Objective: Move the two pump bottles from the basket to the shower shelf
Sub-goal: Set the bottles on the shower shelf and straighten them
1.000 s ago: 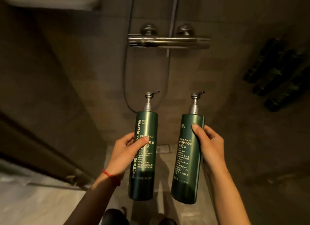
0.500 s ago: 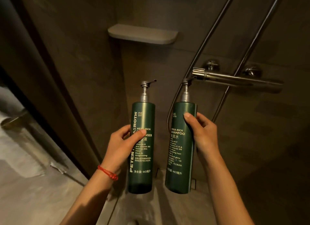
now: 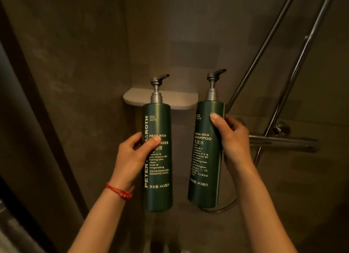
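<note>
I hold two tall dark green pump bottles upright in front of me. My left hand (image 3: 132, 158), with a red string at the wrist, grips the cleanser bottle (image 3: 158, 188). My right hand (image 3: 234, 145) grips the shampoo bottle (image 3: 204, 158). Both have grey pump heads pointing right. Behind them, in the wall corner, is the pale shower shelf (image 3: 177, 100); the bottles' tops overlap it in view, and their bases hang well below it. No basket is in view.
Dark tiled shower walls surround the corner. Two chrome pipes (image 3: 294, 67) slant up at the right, above the chrome mixer bar (image 3: 283, 140) and its knob (image 3: 282, 129). A shower hose (image 3: 224, 208) loops below the shampoo bottle. A dark door frame (image 3: 34, 101) runs down the left.
The view has swung up and left, so the shelf now sits centred behind the bottles and the mixer bar has shifted to the right. Both hands keep their grips and the bottles have risen toward the shelf.
</note>
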`<action>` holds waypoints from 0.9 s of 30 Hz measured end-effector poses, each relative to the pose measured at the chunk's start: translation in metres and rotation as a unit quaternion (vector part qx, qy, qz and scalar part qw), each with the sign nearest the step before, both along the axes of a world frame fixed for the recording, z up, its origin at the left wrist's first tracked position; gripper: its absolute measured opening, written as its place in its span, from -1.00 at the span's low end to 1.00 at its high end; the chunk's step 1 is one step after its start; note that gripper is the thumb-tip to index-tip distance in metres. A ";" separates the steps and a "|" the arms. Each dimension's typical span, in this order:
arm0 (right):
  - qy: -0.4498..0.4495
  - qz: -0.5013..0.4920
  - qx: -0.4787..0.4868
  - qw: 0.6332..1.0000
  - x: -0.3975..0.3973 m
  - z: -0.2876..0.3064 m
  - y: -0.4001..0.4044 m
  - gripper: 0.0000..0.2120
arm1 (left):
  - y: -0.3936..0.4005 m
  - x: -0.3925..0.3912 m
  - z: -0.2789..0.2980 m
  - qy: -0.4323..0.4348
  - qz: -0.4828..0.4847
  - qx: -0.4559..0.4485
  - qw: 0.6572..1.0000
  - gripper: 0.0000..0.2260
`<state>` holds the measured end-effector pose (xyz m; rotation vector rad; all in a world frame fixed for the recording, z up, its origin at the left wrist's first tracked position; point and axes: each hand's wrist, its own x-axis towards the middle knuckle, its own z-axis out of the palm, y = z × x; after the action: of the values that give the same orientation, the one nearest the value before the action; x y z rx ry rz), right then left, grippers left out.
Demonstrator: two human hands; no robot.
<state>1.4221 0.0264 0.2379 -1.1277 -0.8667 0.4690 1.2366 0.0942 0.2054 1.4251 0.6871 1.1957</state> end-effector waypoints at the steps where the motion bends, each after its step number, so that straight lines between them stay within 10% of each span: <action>1: -0.004 -0.003 0.001 1.000 0.002 0.007 0.006 -0.79 | 0.008 0.002 0.006 -0.003 0.001 0.006 1.000 -0.75; 27: -0.095 0.032 0.184 0.978 0.067 0.118 0.174 -0.84 | 0.161 0.080 0.127 -0.024 0.123 0.178 0.976 -0.66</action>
<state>1.4894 0.2005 0.3559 -0.8136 -1.1094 0.2402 1.3170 0.2554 0.3322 1.6310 0.6507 1.6051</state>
